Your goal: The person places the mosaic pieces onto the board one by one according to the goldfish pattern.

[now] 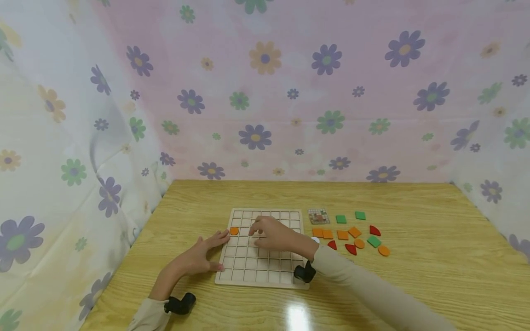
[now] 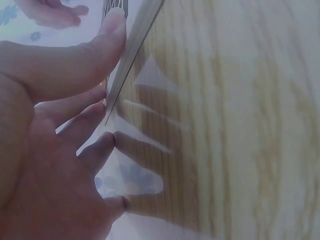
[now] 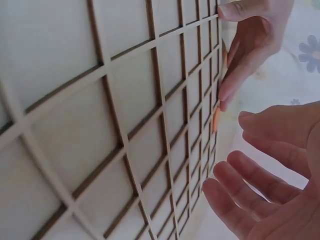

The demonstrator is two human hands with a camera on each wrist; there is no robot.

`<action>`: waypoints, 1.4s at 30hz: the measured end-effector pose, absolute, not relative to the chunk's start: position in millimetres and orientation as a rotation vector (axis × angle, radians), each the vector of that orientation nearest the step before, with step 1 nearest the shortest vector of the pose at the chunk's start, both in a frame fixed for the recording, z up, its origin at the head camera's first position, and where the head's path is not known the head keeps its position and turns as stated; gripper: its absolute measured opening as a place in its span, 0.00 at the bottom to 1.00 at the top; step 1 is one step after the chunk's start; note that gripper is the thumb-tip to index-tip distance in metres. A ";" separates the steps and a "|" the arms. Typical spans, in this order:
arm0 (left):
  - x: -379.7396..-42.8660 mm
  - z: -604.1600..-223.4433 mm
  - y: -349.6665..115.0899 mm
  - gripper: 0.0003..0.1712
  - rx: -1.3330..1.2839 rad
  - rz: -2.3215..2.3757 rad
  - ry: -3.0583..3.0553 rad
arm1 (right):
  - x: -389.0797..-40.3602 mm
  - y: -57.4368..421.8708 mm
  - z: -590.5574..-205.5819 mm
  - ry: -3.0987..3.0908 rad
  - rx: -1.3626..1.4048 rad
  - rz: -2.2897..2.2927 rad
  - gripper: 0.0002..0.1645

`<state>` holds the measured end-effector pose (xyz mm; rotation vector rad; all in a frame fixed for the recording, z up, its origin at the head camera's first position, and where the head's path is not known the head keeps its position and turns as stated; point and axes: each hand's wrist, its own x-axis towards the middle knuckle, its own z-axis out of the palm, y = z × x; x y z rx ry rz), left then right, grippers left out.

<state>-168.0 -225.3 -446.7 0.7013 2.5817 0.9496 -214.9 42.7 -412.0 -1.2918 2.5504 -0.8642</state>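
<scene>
A pale wooden grid board (image 1: 238, 275) lies on the table, with one orange round tile (image 1: 234, 231) in a cell near its left edge. My left hand (image 1: 198, 257) rests at the board's left side, thumb and fingertips spread along the rim. In the left wrist view the thumb (image 2: 75, 70) touches the board's edge. Over the middle of the grid hovers my right hand (image 1: 271, 233), its fingers loosely bent. The right wrist view shows nothing between those fingers (image 3: 235, 200), and they stand apart from the grid.
Right of the board lie a small patterned card (image 1: 318, 216), several orange square tiles (image 1: 342, 235), orange round tiles (image 1: 383, 250), red quarter-circle tiles (image 1: 374, 230) and green square tiles (image 1: 360, 215). A white piece (image 1: 316, 240) is partly hidden by the right wrist. Flowered cloth (image 1: 265, 92) hangs behind the table.
</scene>
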 end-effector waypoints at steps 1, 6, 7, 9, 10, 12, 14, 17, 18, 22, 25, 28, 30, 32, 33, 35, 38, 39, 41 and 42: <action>-167.9 -446.9 -225.3 0.48 0.700 0.948 2.582 | -214.1 45.6 -410.7 2.546 -1.294 -0.870 0.12; -167.7 -448.5 -225.5 0.48 0.702 0.961 2.578 | -208.2 59.8 -405.6 2.532 -1.303 -0.884 0.11; -167.8 -448.5 -225.5 0.48 0.705 0.961 2.580 | -206.7 62.7 -404.8 2.530 -1.310 -0.883 0.10; -167.7 -448.6 -225.7 0.48 0.711 0.958 2.586 | -203.0 68.8 -403.1 2.520 -1.308 -0.881 0.10; -167.6 -448.5 -225.7 0.48 0.714 0.959 2.587 | -200.9 71.9 -402.3 2.521 -1.310 -0.874 0.10; -167.4 -448.2 -225.9 0.48 0.718 0.965 2.584 | -197.5 78.1 -401.6 2.529 -1.316 -0.858 0.10; -167.1 -447.7 -226.0 0.48 0.723 0.970 2.576 | -194.0 84.1 -400.8 2.527 -1.322 -0.858 0.10; -166.9 -447.2 -226.3 0.48 0.729 0.980 2.569 | -190.8 92.8 -401.5 2.527 -1.338 -0.857 0.10; -166.9 -447.2 -226.3 0.48 0.730 0.979 2.570 | -190.1 95.8 -401.9 2.523 -1.327 -0.858 0.10; -166.4 -446.8 -226.2 0.48 0.731 0.971 2.575 | -185.7 108.0 -402.0 2.515 -1.274 -0.868 0.10; -165.9 -446.4 -226.0 0.48 0.729 0.970 2.577 | -182.2 117.4 -402.1 2.512 -1.248 -0.885 0.10; -166.0 -446.5 -225.8 0.48 0.735 0.972 2.577 | -180.2 127.6 -403.4 2.503 -1.232 -0.913 0.10; -166.0 -446.8 -225.9 0.48 0.741 0.967 2.580 | -179.2 134.6 -404.5 2.498 -1.206 -0.928 0.10; -166.2 -447.2 -226.0 0.48 0.747 0.966 2.581 | -177.9 141.7 -405.0 2.505 -1.181 -0.935 0.10; -166.3 -447.5 -226.2 0.48 0.750 0.964 2.582 | -177.2 145.0 -405.5 2.515 -1.171 -0.935 0.10; -166.5 -447.8 -226.5 0.48 0.750 0.964 2.584 | -176.2 151.6 -406.5 2.536 -1.174 -0.940 0.10; -166.7 -448.2 -226.6 0.48 0.743 0.973 2.580 | -175.4 161.6 -408.2 2.573 -1.187 -0.947 0.09; -166.8 -448.4 -226.6 0.48 0.742 0.975 2.580 | -175.1 165.4 -408.5 2.584 -1.193 -0.947 0.09; -166.8 -448.5 -226.4 0.48 0.735 0.980 2.579 | -174.8 172.9 -409.1 2.608 -1.208 -0.950 0.09; -166.8 -448.7 -226.2 0.48 0.734 0.984 2.577 | -174.4 176.6 -408.9 2.618 -1.212 -0.950 0.09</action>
